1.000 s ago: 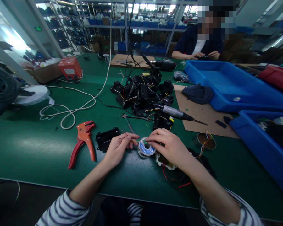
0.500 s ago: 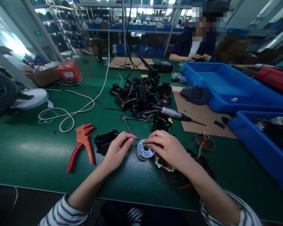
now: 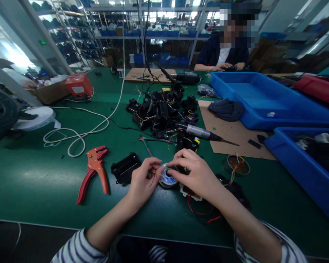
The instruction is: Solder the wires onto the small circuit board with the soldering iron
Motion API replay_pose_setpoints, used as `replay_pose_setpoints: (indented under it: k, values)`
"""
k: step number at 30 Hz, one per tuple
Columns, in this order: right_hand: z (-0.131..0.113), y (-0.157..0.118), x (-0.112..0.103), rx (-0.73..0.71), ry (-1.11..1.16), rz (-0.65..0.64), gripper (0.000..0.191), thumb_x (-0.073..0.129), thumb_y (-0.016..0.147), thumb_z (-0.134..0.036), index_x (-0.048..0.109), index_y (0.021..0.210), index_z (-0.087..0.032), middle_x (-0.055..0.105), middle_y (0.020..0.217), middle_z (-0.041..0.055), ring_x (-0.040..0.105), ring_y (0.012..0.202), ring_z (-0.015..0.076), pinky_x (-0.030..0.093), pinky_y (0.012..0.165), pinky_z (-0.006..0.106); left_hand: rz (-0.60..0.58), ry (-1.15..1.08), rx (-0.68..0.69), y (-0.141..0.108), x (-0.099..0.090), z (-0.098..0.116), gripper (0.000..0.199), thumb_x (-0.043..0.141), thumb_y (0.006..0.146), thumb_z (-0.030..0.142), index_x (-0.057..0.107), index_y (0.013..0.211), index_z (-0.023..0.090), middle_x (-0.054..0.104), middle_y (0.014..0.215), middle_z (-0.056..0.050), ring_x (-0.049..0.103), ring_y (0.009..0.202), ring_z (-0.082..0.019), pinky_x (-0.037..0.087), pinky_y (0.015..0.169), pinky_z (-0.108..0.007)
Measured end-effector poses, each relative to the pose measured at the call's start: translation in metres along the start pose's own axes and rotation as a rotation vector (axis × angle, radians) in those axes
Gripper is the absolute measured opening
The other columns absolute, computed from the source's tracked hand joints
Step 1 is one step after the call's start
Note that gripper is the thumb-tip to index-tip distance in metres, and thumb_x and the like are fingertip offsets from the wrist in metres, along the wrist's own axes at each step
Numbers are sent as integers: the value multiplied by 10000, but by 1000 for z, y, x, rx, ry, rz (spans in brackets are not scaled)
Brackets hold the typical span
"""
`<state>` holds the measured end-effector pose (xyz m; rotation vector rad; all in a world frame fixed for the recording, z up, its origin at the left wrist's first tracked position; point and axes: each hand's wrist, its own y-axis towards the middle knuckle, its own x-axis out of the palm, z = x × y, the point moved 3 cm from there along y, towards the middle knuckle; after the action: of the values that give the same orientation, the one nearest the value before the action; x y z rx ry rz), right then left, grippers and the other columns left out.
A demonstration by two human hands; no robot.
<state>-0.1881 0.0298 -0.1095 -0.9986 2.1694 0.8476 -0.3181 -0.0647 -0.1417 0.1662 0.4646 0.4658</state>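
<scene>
Silvery solder spool (image 3: 167, 178) sits low at centre frame on the green surface (image 3: 38, 175), between your hands. You seem to be drawing wire off it. Your left hand (image 3: 142, 181) has its fingers pinched shut on thin wire strands (image 3: 153, 176); your right hand (image 3: 193, 171) curls loosely over the spool's rim, touching it. Next calls for a steady pull.
</scene>
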Motion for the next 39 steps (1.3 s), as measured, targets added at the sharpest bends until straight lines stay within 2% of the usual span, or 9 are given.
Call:
replay_pose_setpoints:
  k: [5,9,15,18,24,27,32,36,39]
  values:
    - [-2,0,2,-16,33,-17,60,642,778,-231,669,816,-194,558,815,29,512,808,169,419,696,312,73,80,143,-2,-2,6,110,567,794,204,518,892,198,621,712,33,592,621,-58,467,558,-146]
    - [-2,0,4,-20,76,-7,66,612,800,-217,664,827,-187,561,814,30,520,801,162,419,691,304,65,110,197,-3,-3,8,99,565,795,179,522,881,203,623,719,40,575,606,-45,458,552,-130]
    - [-3,0,1,-2,179,-56,55,608,795,-159,655,799,-186,572,820,22,536,793,147,418,696,285,-134,126,252,3,-5,7,87,596,774,211,607,851,170,633,732,-13,582,653,-86,471,597,-192]
    - [-4,1,-1,6,238,-89,52,618,789,-149,657,781,-183,553,808,11,534,757,122,411,675,259,-156,53,207,7,-10,6,63,603,768,200,647,786,160,641,730,-36,597,706,-107,465,630,-212]
    - [-7,2,0,-16,267,-134,63,602,795,-135,642,772,-177,544,808,9,534,736,116,410,668,252,-223,-139,-49,9,-12,1,124,613,753,279,629,720,160,609,704,-22,552,667,-117,427,597,-240]
    - [-4,2,0,30,229,-100,80,616,770,-119,611,819,-182,574,826,8,545,759,129,420,686,259,-147,-99,-104,9,-14,-4,137,595,752,285,601,702,158,600,716,-21,540,652,-115,413,572,-238]
    - [1,1,3,133,202,-79,146,598,755,-79,515,808,-188,582,747,-33,541,666,106,399,617,227,-31,13,-39,7,-13,-2,101,596,738,250,587,687,164,654,783,-45,598,723,-133,450,617,-244]
    - [-1,1,6,27,93,-64,156,576,767,-48,491,726,-173,541,708,-20,509,672,115,366,614,236,-44,51,53,5,-7,5,57,604,712,193,588,668,161,677,790,-56,626,746,-137,476,676,-255]
    - [-2,0,8,-13,48,-67,169,568,764,-31,483,710,-167,517,712,-7,491,703,129,355,620,242,-66,43,64,5,-3,6,37,603,691,155,587,658,162,681,802,-59,629,742,-135,477,668,-252]
